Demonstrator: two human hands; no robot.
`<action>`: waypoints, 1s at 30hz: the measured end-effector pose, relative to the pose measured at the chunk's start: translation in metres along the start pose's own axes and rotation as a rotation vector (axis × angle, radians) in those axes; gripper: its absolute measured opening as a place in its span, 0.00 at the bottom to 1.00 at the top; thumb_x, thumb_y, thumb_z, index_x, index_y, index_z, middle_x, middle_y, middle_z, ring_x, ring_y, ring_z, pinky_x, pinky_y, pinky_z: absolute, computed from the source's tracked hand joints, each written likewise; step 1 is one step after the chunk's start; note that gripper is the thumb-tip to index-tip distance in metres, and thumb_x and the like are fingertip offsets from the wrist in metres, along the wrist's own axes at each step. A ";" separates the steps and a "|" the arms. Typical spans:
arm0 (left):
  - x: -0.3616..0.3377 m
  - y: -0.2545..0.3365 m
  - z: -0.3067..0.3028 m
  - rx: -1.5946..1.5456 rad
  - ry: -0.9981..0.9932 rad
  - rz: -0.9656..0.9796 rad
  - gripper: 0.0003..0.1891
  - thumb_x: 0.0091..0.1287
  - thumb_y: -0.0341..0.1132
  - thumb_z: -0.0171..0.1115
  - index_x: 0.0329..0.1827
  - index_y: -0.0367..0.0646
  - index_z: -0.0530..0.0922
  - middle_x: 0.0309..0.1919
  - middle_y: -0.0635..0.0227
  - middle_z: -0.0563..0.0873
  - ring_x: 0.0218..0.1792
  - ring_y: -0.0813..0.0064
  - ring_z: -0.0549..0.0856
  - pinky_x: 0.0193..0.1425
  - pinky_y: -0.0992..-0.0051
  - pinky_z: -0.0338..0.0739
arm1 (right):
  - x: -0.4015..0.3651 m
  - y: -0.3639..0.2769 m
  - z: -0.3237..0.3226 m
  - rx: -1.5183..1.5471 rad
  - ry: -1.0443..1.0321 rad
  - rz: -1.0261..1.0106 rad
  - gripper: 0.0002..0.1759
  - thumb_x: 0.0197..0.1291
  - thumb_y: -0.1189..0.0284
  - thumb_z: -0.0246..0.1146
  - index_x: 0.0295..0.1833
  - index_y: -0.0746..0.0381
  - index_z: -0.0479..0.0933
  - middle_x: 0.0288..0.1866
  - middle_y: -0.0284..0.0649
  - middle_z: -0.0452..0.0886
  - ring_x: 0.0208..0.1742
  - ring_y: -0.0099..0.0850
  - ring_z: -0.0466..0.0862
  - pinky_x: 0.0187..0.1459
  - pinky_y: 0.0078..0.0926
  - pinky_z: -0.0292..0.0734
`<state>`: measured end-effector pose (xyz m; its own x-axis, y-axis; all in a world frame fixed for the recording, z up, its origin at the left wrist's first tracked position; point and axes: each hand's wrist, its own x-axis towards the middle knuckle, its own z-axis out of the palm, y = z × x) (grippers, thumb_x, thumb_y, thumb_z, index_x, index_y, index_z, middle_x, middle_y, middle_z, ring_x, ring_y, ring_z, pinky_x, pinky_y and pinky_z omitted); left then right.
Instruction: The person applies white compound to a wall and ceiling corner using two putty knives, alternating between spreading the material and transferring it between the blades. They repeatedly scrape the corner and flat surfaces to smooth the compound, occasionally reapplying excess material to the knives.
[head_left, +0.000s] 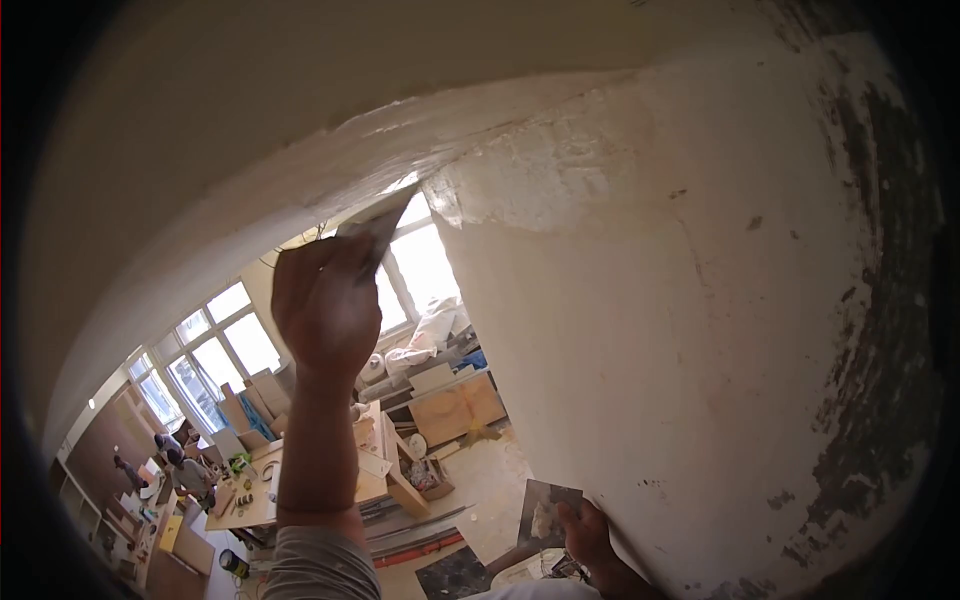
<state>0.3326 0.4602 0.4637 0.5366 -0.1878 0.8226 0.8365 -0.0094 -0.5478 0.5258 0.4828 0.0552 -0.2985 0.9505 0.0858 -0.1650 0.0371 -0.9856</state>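
My left hand is raised, its fingers closed round a putty knife. The wide blade's tip meets the edge where the wall joins the overhead surface. Wet-looking, uneven plaster covers the wall just right of that tip. Lower down, close to the wall, my right hand grips a flat metal scraper. A pale lump of plaster sits on the scraper's face beside my thumb. The scraper's handle is hidden by my fingers.
Far below stand a wooden workbench and an open box of odds and ends. A co-worker is by another table, left. Boards lean under bright windows. Dark, rough patches mark the wall's right side.
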 end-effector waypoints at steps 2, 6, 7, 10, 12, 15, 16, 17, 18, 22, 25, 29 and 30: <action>0.001 -0.003 0.005 0.038 -0.153 0.041 0.15 0.50 0.20 0.69 0.42 0.43 0.85 0.35 0.64 0.85 0.38 0.63 0.83 0.44 0.65 0.79 | -0.003 -0.007 0.000 -0.016 -0.002 0.013 0.19 0.69 0.64 0.60 0.56 0.68 0.78 0.46 0.44 0.86 0.47 0.31 0.84 0.54 0.32 0.76; 0.011 -0.001 0.012 0.117 -0.282 0.115 0.16 0.50 0.23 0.70 0.44 0.42 0.84 0.37 0.66 0.85 0.37 0.64 0.83 0.45 0.65 0.79 | -0.001 -0.012 0.001 -0.015 0.013 -0.092 0.19 0.69 0.65 0.60 0.56 0.69 0.78 0.48 0.42 0.86 0.49 0.27 0.82 0.55 0.30 0.76; 0.012 -0.001 0.012 0.126 -0.283 0.124 0.16 0.50 0.23 0.70 0.44 0.42 0.84 0.37 0.67 0.85 0.38 0.64 0.83 0.45 0.65 0.79 | -0.002 -0.012 0.001 -0.013 0.016 -0.105 0.19 0.70 0.65 0.60 0.56 0.69 0.78 0.48 0.41 0.86 0.49 0.25 0.82 0.55 0.29 0.76; 0.018 0.002 0.013 0.136 -0.270 0.167 0.17 0.51 0.23 0.70 0.45 0.43 0.84 0.38 0.67 0.85 0.38 0.65 0.84 0.46 0.66 0.80 | 0.005 0.006 0.002 0.014 0.002 -0.132 0.18 0.70 0.66 0.60 0.56 0.69 0.78 0.49 0.40 0.86 0.50 0.25 0.82 0.55 0.29 0.76; 0.024 0.002 0.014 0.125 -0.242 0.205 0.17 0.51 0.24 0.70 0.46 0.43 0.84 0.38 0.67 0.85 0.39 0.66 0.84 0.46 0.66 0.80 | 0.004 0.006 0.002 0.043 0.011 -0.101 0.17 0.69 0.67 0.60 0.55 0.69 0.79 0.47 0.41 0.86 0.49 0.28 0.83 0.55 0.29 0.76; 0.034 0.009 0.013 0.136 -0.315 0.189 0.17 0.52 0.24 0.70 0.46 0.44 0.84 0.38 0.68 0.85 0.39 0.67 0.84 0.46 0.67 0.81 | 0.000 -0.003 0.002 0.074 0.008 -0.093 0.17 0.70 0.67 0.60 0.54 0.69 0.79 0.46 0.42 0.86 0.48 0.28 0.83 0.54 0.29 0.76; 0.037 0.010 0.014 0.146 -0.308 0.202 0.17 0.52 0.25 0.70 0.47 0.44 0.84 0.38 0.68 0.85 0.39 0.67 0.84 0.46 0.67 0.81 | -0.001 -0.005 0.002 0.084 0.004 -0.099 0.17 0.70 0.67 0.60 0.54 0.69 0.79 0.46 0.41 0.86 0.48 0.27 0.83 0.54 0.28 0.76; 0.039 0.011 0.015 0.156 -0.300 0.215 0.17 0.52 0.25 0.70 0.47 0.44 0.84 0.38 0.69 0.86 0.39 0.67 0.84 0.46 0.68 0.81 | -0.001 -0.005 0.003 0.115 0.000 -0.107 0.16 0.70 0.67 0.59 0.55 0.68 0.79 0.46 0.41 0.86 0.47 0.27 0.82 0.54 0.28 0.76; 0.042 0.012 0.015 0.166 -0.292 0.228 0.17 0.52 0.25 0.70 0.47 0.44 0.84 0.38 0.69 0.86 0.39 0.68 0.84 0.46 0.68 0.81 | -0.001 -0.005 0.004 0.145 -0.003 -0.115 0.16 0.70 0.67 0.59 0.55 0.68 0.79 0.46 0.40 0.86 0.47 0.26 0.82 0.54 0.28 0.76; 0.054 0.019 0.009 0.179 -0.266 0.238 0.17 0.53 0.25 0.70 0.47 0.45 0.84 0.40 0.69 0.86 0.38 0.69 0.84 0.45 0.68 0.82 | -0.004 -0.013 0.002 0.118 -0.017 -0.124 0.17 0.71 0.66 0.59 0.56 0.67 0.78 0.45 0.39 0.86 0.46 0.25 0.82 0.52 0.26 0.76; 0.066 0.026 -0.004 0.143 -0.205 0.258 0.18 0.52 0.24 0.71 0.47 0.45 0.85 0.39 0.69 0.87 0.36 0.69 0.85 0.44 0.69 0.82 | -0.005 -0.019 0.002 0.116 -0.017 -0.114 0.18 0.71 0.64 0.59 0.56 0.67 0.78 0.45 0.38 0.86 0.45 0.24 0.82 0.51 0.26 0.77; 0.080 0.037 -0.021 0.122 -0.169 0.270 0.18 0.51 0.22 0.72 0.47 0.45 0.86 0.38 0.68 0.88 0.35 0.67 0.85 0.43 0.69 0.82 | -0.001 -0.006 0.002 0.133 -0.027 -0.085 0.18 0.71 0.63 0.60 0.55 0.67 0.79 0.44 0.38 0.86 0.43 0.24 0.83 0.49 0.26 0.77; 0.083 0.040 -0.025 0.120 -0.166 0.270 0.18 0.51 0.22 0.72 0.47 0.45 0.86 0.38 0.67 0.88 0.35 0.67 0.86 0.42 0.69 0.82 | 0.000 -0.002 0.002 0.132 -0.020 -0.092 0.18 0.71 0.63 0.60 0.54 0.67 0.79 0.43 0.38 0.86 0.43 0.24 0.83 0.49 0.26 0.77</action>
<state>0.4080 0.4194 0.5063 0.7433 -0.0048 0.6689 0.6632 0.1360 -0.7360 0.5240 0.4820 0.0579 -0.2947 0.9388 0.1786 -0.3146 0.0812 -0.9458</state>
